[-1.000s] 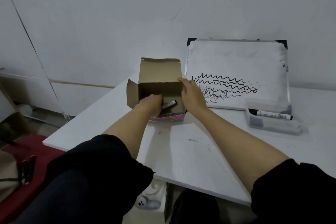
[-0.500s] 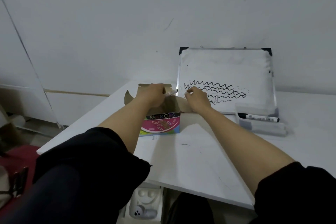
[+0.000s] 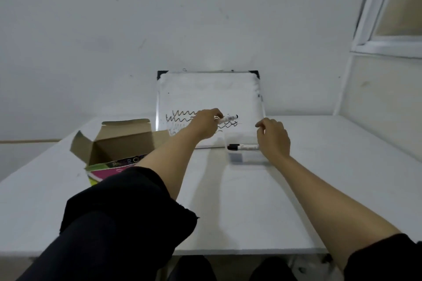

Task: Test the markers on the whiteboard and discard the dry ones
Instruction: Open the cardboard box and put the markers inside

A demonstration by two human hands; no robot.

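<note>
From the head camera, the left hand (image 3: 204, 123) has lifted clear of the cardboard box (image 3: 118, 143), where it was reaching a second ago, and now hangs in front of the whiteboard (image 3: 209, 107) with its fingers clamped on a marker (image 3: 227, 118). The marker lies nearly level, its dark end pointing toward 3 o'clock, over the wavy black lines (image 3: 182, 118) already on the board. I cannot tell whether the cap is on.

The right hand (image 3: 272, 136) has let go of the box edge and swung across to about 3 o'clock of the marker, fingers loosely apart and holding nothing. It hovers just over a clear plastic tray (image 3: 246, 157), where a second marker (image 3: 243, 147) lies flat.

The box now sits alone at 9 o'clock on the table (image 3: 228, 201), flaps open.

So a fresh marker is out and up at the board; the right hand looks placed to pull the cap before a test stroke.
</note>
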